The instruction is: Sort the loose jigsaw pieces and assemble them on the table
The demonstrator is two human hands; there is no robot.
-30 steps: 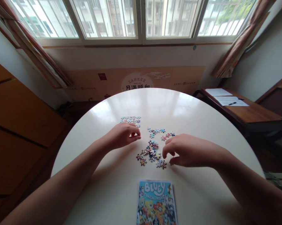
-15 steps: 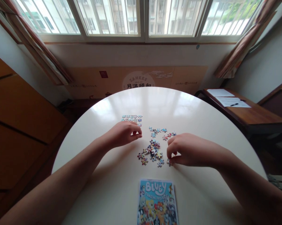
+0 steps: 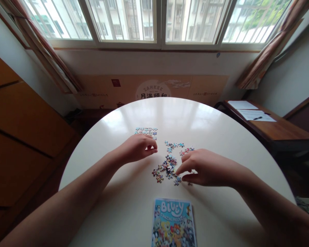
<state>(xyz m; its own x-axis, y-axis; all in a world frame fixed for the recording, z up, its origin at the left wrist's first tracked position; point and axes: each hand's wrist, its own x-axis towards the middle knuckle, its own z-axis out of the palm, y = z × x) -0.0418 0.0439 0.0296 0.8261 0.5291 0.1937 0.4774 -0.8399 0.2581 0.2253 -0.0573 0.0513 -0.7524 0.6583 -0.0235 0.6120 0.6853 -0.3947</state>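
A heap of loose puzzle pieces (image 3: 167, 166) lies at the middle of the round white table (image 3: 169, 116). My right hand (image 3: 203, 168) rests just right of the heap, index finger and thumb reaching to the pieces at its near edge, fingers partly curled. My left hand (image 3: 137, 148) sits left of the heap, fingers curled in a loose pinch; what it holds is hidden. A joined block of pieces (image 3: 146, 131) lies just beyond my left hand. More loose pieces (image 3: 178, 147) are scattered behind the heap.
A colourful "Bluey" picture card (image 3: 173, 223) lies at the near table edge. A wooden side table (image 3: 270, 125) with papers and a pen stands at the right. Windows and curtains fill the far wall, with wooden furniture on the left.
My right hand has shifted slightly left, its index finger stretching out towards the near edge of the heap. My left hand has hardly moved. The camera tilted a little.
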